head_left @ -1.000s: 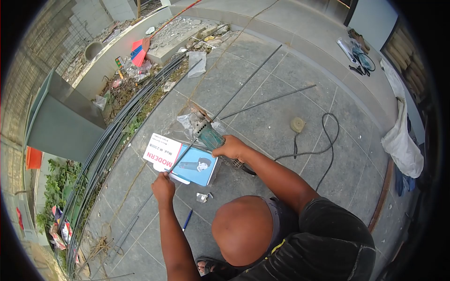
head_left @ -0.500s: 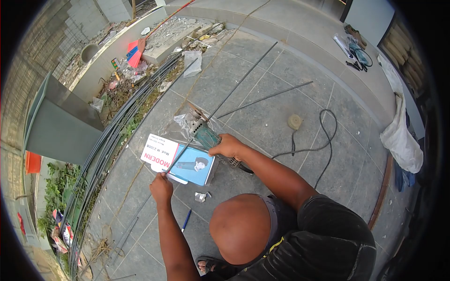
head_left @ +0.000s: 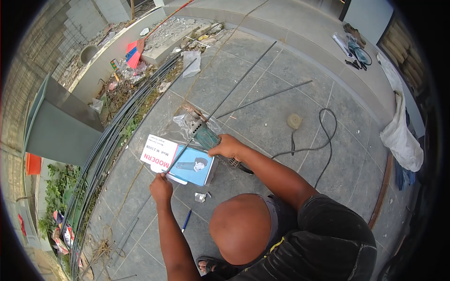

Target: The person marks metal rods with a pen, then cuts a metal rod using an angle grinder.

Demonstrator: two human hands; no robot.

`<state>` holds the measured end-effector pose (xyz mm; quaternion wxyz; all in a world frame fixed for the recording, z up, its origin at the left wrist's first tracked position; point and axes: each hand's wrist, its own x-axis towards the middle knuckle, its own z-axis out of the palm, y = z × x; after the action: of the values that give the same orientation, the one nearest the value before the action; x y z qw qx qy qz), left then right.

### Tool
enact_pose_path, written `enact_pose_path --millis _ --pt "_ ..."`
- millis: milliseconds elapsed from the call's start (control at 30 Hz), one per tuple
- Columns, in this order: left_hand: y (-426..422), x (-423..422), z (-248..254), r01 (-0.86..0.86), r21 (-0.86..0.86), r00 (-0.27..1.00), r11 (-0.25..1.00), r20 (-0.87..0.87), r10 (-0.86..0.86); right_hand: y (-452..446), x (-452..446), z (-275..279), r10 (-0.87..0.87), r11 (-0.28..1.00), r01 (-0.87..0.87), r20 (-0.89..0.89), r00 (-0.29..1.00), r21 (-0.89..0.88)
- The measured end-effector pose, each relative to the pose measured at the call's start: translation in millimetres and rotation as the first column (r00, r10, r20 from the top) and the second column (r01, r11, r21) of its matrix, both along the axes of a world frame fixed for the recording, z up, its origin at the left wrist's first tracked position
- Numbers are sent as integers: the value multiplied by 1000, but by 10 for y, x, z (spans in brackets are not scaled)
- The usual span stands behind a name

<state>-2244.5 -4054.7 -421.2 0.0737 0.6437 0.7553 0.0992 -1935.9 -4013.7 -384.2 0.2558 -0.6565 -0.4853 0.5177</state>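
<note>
My right hand (head_left: pixel 228 146) is wrapped round the body of a green angle grinder (head_left: pixel 205 136). The grinder's metal head and guard point away to the upper left. My left hand (head_left: pixel 161 188) is closed on a thin dark steel rod (head_left: pixel 180 157). That rod slants up from my fingers under the grinder, and a long rod (head_left: pixel 243 78) carries on in line beyond it. The grinder partly hides where the two meet. Small orange sparks show near the grinder's head. Under the rod lies a blue and white grinder box (head_left: pixel 196 165).
A bundle of long rods (head_left: pixel 117 126) lies along the left edge. Another short rod (head_left: pixel 267 98) rests on the tiles. The black power cord (head_left: pixel 304 149) loops right, near a round tan object (head_left: pixel 294 121). A blue pen (head_left: pixel 186 220) lies beside my knee (head_left: pixel 241 229).
Orange sparks now show around the grinder's head and fly off to the right. Both hands hold nearly the same places, and the rods barely shift.
</note>
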Motion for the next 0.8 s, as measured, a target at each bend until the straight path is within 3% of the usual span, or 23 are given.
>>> enact_pose_path --millis 267,367,433,633,733,800 --pt "13 -16 -26 -2 5 1000 1000 -4 2 2 -8 -16 14 1000 -14 -17 1000 -8" --pt "15 -17 -37 1 11 1000 1000 -12 -1 -23 -14 49 11 999 -14 -104 995 -33" --pt "16 -20 -36 3 7 1000 1000 -11 -3 -39 -29 76 -16 1000 16 -8 1000 0" --pt "20 -27 -49 2 -1 1000 1000 -3 -2 10 -32 -127 -15 1000 15 -11 1000 9" --pt "22 -35 -47 1 1 1000 1000 0 -1 -83 -30 269 -6 999 7 10 1000 -41" --pt "17 -28 -39 5 4 1000 1000 3 -5 -35 -27 81 -1 999 1 -2 1000 -38"
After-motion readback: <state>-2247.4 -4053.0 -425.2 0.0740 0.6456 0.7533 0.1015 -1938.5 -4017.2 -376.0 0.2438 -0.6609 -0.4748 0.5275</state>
